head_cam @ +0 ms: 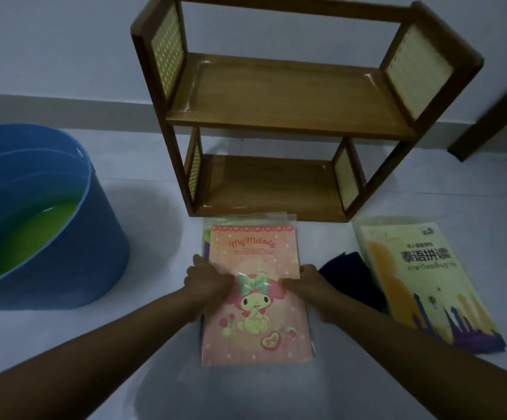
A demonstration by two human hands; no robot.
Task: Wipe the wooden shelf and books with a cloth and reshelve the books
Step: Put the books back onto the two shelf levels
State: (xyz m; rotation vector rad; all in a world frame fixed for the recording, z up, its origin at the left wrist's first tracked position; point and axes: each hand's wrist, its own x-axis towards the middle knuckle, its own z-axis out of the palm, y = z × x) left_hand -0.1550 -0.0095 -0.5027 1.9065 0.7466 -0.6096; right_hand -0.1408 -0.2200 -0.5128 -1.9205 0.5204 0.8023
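Note:
A small two-tier wooden shelf with cane side panels stands on the floor against the wall, both tiers bare. In front of it lies a pink My Melody book on top of a stack of other books. My left hand grips the stack's left edge and my right hand grips its right edge, thumbs on the pink cover. A dark blue cloth lies folded on the floor just right of my right hand. A yellow language book lies flat to the right, partly over the cloth.
A large blue tub holding greenish liquid stands at the left. A dark wooden door frame runs down at the far right. The floor is pale tile, with a grey skirting along the wall.

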